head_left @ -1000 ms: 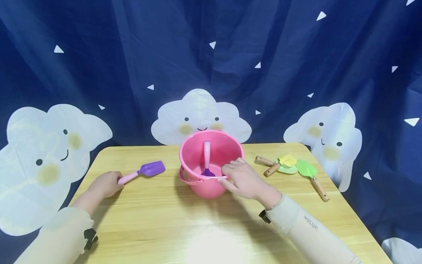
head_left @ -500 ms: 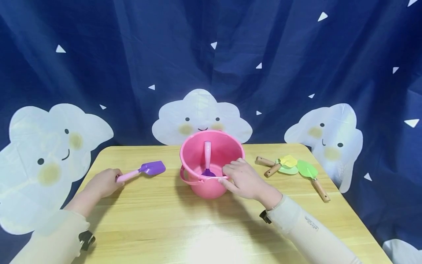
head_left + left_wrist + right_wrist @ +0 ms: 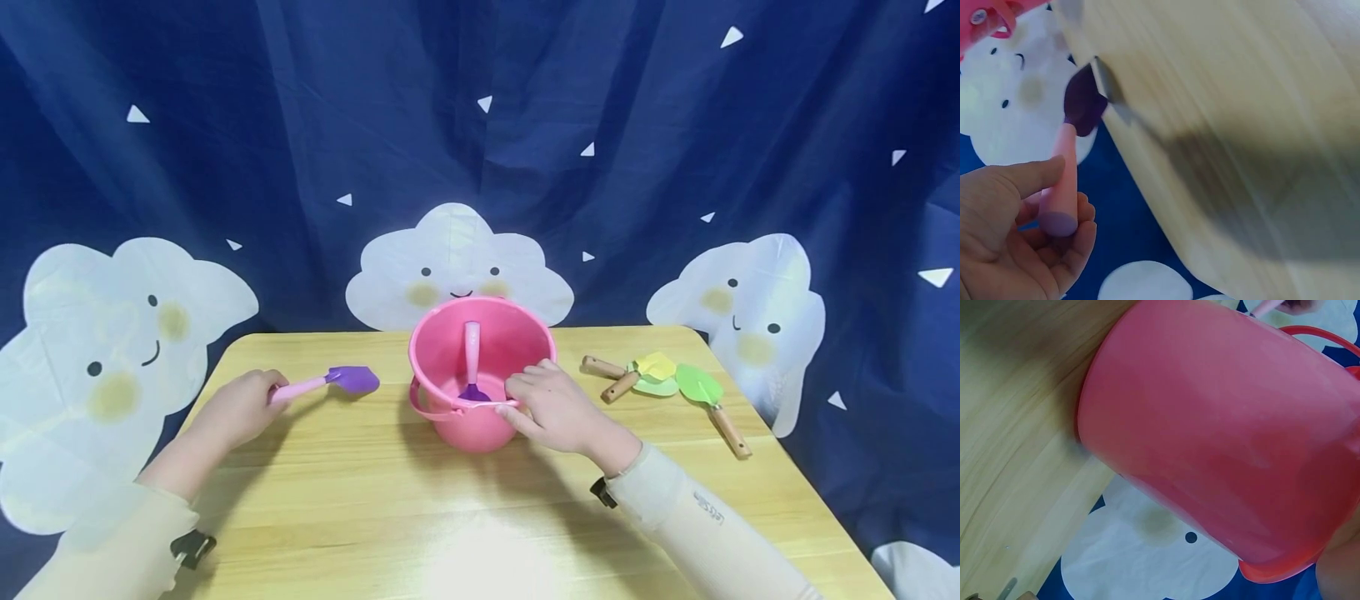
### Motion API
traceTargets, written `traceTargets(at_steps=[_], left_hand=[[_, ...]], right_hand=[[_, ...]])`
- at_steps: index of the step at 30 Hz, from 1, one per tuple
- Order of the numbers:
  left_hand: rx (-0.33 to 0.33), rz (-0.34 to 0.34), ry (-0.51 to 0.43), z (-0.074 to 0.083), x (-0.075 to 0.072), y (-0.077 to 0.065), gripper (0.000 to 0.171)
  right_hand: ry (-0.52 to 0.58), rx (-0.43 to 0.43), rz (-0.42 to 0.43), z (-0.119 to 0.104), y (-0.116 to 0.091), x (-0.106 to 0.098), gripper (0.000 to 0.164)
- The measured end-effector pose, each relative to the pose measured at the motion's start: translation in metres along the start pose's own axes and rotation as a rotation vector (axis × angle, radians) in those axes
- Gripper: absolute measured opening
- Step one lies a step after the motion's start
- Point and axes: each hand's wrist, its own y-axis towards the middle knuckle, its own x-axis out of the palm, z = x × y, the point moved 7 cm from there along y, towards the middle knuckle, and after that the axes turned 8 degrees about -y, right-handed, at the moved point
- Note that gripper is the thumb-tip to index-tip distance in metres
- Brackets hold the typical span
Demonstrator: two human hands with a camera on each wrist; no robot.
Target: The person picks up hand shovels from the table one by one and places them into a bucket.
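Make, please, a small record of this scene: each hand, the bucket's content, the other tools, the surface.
left hand: holds a shovel with purple blade and pink handle
right hand: grips the pink bucket at its rim
in bucket: second shovel, handle up
right of bucket: yellow tool over a pale green tool, bright green tool beside
surface: light wood-grain table

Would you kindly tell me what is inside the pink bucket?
Inside the pink bucket is a shovel, handle up, purple blade down. The bucket's near wall hides the blade's lower end, and the right hand covers some of the interior; anything there cannot be seen.
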Motion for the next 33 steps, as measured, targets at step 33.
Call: traceTargets(at_steps=[33], left_hand=[[0.091,0.147,0.015,0.075,-0.035,0.026,0.013]], right_hand=[[-0.008,0.003,-0.013,0.0,0.0,0.0,0.036]])
